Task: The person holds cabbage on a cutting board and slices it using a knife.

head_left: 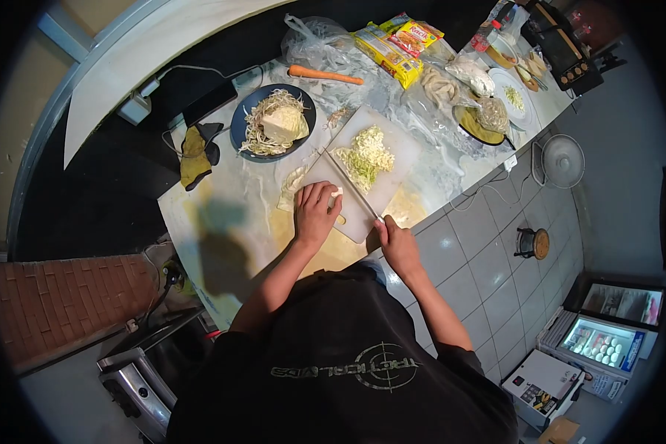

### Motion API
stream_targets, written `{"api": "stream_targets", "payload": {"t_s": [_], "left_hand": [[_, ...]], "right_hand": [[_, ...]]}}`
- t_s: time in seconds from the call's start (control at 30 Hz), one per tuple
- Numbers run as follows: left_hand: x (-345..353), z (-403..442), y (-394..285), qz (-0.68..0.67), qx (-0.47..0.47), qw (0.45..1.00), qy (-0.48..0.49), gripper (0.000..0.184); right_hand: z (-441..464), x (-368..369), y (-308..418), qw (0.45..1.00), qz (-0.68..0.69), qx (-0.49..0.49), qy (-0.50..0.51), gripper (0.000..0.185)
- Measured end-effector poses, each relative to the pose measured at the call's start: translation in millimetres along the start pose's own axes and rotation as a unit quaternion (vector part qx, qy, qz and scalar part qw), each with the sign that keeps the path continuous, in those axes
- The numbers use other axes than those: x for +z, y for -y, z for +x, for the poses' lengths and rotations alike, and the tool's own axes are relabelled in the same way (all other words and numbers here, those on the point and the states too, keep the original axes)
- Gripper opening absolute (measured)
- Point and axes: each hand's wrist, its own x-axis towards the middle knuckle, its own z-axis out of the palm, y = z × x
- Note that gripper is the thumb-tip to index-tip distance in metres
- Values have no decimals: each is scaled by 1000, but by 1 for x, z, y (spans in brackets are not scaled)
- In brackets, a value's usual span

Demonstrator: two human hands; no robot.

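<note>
My right hand (pixel 398 248) is wrapped round the handle of a kitchen knife (pixel 350 182), whose blade lies slantwise over the white cutting board (pixel 396 137). My left hand (pixel 317 214) is at the board's near left edge, fingers curled over a pale cabbage piece (pixel 337 193) that is mostly hidden under them. Beyond the blade, a heap of shredded cabbage (pixel 370 154) covers the middle of the board. A loose cabbage leaf (pixel 291 186) rests on the counter just past my left hand. Left of the board, a dark plate (pixel 238 127) holds bean sprouts and a cabbage chunk (pixel 284 124).
A carrot (pixel 325 75) lies behind the board, near yellow food packets (pixel 392 55) and plastic bags (pixel 314 43). To the right are a white plate (pixel 524 115) with shreds and a dark-rimmed dish (pixel 475 127). A yellow-and-black cloth (pixel 196 157) lies at left.
</note>
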Motion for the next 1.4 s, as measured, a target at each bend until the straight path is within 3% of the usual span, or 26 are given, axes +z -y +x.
{"api": "stream_targets", "payload": {"t_s": [0.47,0.87,1.13,1.4], "left_hand": [[-1,-2,1,14,42,999,-16,19],[-2,-1,0,19,36,999,-7,16],[-3,0,0,22,40,999,-9,16],[-2,0,-1,20,37,999,-8,15]], "right_hand": [[-8,-9,10,997,62,14,49,44],[4,-1,14,997,-74,-12,16,39],[-4,-3,6,997,68,-12,29,40],[-8,-6,10,995,83,-5,47,41]]}}
